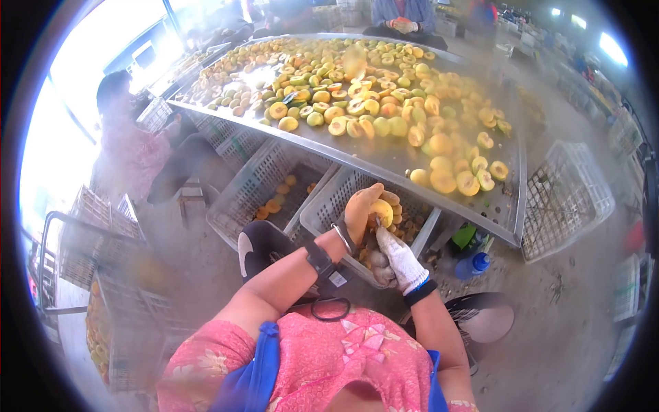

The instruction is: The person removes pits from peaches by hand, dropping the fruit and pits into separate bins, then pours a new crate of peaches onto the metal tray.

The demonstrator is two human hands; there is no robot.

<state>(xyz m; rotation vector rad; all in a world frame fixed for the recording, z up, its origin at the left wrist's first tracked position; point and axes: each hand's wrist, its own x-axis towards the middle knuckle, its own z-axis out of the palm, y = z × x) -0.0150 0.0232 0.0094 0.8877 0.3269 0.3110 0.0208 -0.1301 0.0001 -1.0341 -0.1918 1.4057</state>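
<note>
My left hand [360, 209], bare with a bracelet at the wrist, is closed around a yellow peach half [382, 211]. My right hand [398, 257], in a white knitted glove, grips a small pitting tool whose tip touches the peach from below. Both hands are held over a grey plastic crate [322, 209] with peach pits and scraps in it. Just beyond lies a big metal table [384, 161] covered with several halved and whole yellow peaches [357, 89].
A second grey crate [257, 185] with a few peach pieces sits to the left under the table. An empty white crate [566, 199] stands on the ground at right, a blue-capped bottle [472, 264] near my knee. A person in pink [130, 151] sits left; another person [405, 17] works across the table.
</note>
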